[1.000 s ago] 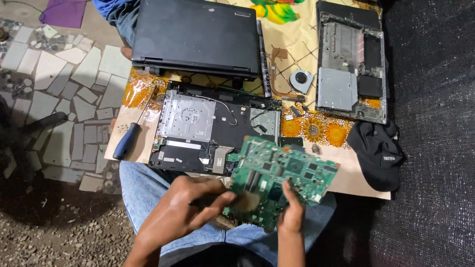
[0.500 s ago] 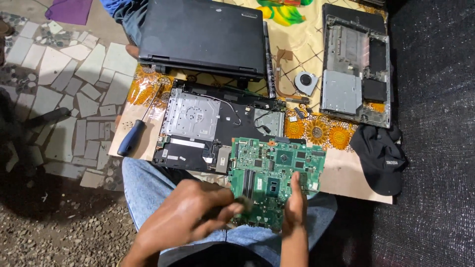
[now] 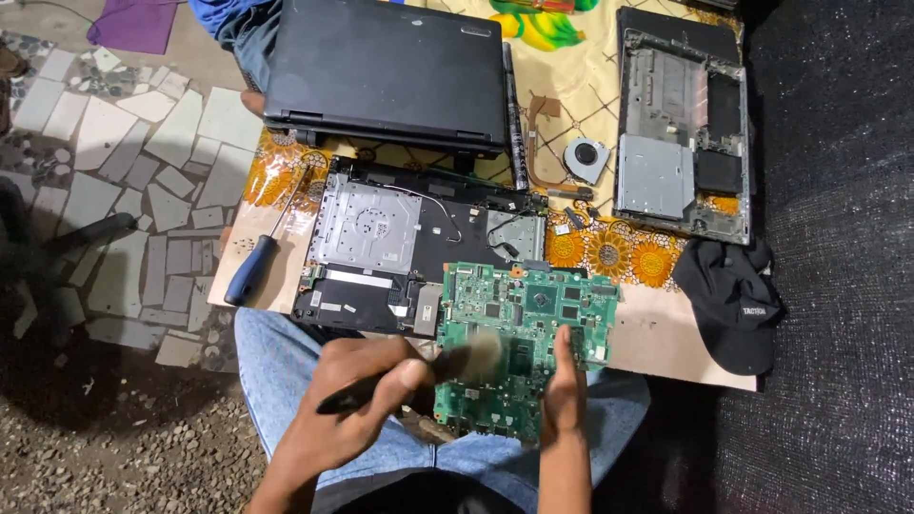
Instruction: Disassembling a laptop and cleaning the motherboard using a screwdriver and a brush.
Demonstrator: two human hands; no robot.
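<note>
Board: we are steadying the flat green circuit board (image 3: 519, 328) over our lap, right hand (image 3: 564, 395) closed on its lower edge.
Brush: left hand (image 3: 347, 414) is clasping the dark-handled brush (image 3: 428, 371), bristles touching the board.
Handling: we are judging it light, stiff, fragile; edges only.

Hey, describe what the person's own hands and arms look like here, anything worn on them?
Both hands, the left hand and the right hand, are bare: no gloves, rings, watch or bands show. The forearms are bare too, with no sleeves in view down to the frame's lower edge. Blue jeans cover the legs beneath them.
</note>
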